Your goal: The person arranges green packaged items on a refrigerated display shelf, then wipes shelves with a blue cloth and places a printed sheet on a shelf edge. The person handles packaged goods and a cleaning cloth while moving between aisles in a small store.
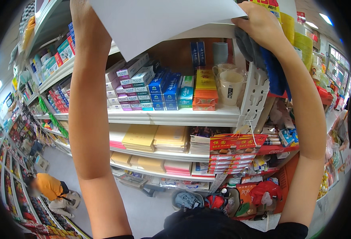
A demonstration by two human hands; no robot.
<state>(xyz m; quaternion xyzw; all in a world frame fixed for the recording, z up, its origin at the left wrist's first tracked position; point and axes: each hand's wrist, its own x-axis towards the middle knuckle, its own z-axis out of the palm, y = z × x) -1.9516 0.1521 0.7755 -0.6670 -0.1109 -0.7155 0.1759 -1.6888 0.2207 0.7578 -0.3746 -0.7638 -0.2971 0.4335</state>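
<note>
A large white sheet [159, 22] is held overhead, up against the edge of the top shelf [207, 31]. Only the right hand [259, 22] is seen gripping it: the fingers are closed on the sheet's right corner at about the 1 o'clock position of the view, and the same hand is also pressed against a grey and blue cloth [263, 59] that hangs down from it toward 5 o'clock. The left forearm [87, 91] rises at 11 o'clock and passes behind the sheet's left edge; the left hand is hidden above the frame, so whether it is closed or open cannot be told.

From the right hand the sheet spreads toward 9 o'clock, its long axis lying roughly left to right, with one pointed corner hanging down toward 7 o'clock, near the stacked toothpaste boxes [143, 89]. The right hand is the nearer one to the visible edge of the sheet.

Just below the cloth, cream plastic cups [230, 85] stand on the white shelf board [171, 117]. Well apart, at 8 o'clock, a person in an orange shirt [50, 186] is crouched in the aisle.
</note>
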